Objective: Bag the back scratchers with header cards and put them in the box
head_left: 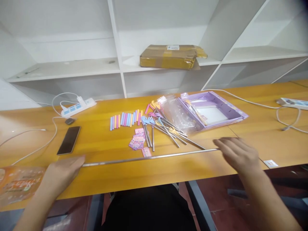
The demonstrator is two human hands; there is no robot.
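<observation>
A long thin metal rod [149, 157] stretches between my two hands, low over the front part of the yellow table [115, 176]. My left hand [64, 171] is closed on its left end, and my right hand [237, 152] is closed on its right end. Just beyond the rod lie several metal sticks [168, 133] with small coloured hand-shaped heads. Pink cards [138, 141] are scattered left of the sticks, one close to the rod. A row of coloured tubes [126, 119] lies farther left.
At the back right sits a purple tray [226, 106] beside clear plastic bags [180, 115]. A phone [69, 140], power strips [78, 107] and white cables are around. An orange package [20, 184] lies front left. A cardboard box [168, 57] rests on the shelf.
</observation>
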